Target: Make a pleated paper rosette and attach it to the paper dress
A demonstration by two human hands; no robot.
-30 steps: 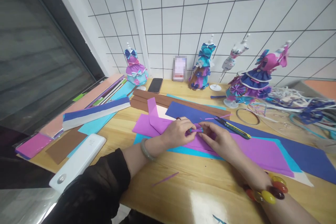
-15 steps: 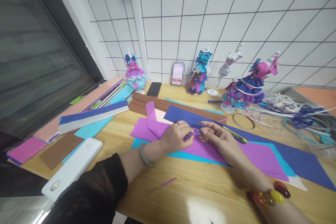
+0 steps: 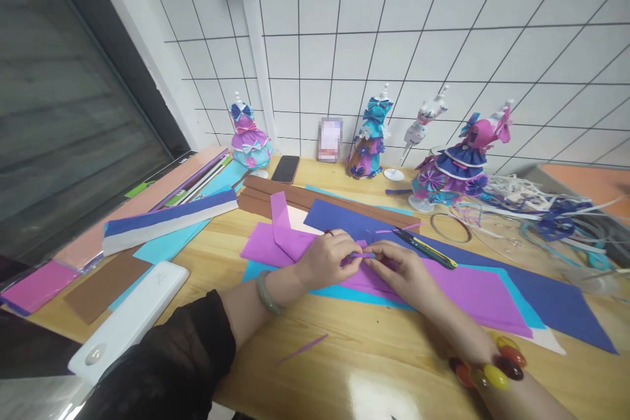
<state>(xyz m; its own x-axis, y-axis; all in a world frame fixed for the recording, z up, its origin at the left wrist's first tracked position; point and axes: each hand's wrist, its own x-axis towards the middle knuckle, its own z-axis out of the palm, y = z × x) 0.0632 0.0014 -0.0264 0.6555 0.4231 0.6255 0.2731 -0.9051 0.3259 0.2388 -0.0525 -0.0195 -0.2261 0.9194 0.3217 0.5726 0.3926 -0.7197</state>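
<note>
taking the small folded piece of purple and blue as the centre of a dial, with twelve toward the tiled wall, the left hand comes in from nine o'clock, its thumb and forefinger clamped together on the near end. the right hand sits at about four, thumb and forefinger clamped on the other end. the piece is held between the two, above the purple paper, which overlaps turquoise and dark blue sheets.

at nine o'clock, on the table's far left, clear wrapping seems to hold pink and peach sheets. just short of three, at the table's right, a grey box shows a flat orange surface; whether this is a lid or its contents cannot be told. in front of the box a tangle of strips, white, blue and turquoise, spreads over something clear, whether tray or bag is unclear. near it lies a hoop.

a cutter rests at three o'clock, close to the right hand, on the dark blue sheet. a loose purple strip lies on bare wood at seven. one dressed figure stands at twelve, a layered one at two, another at ten, with a dark phone just beside it.
</note>
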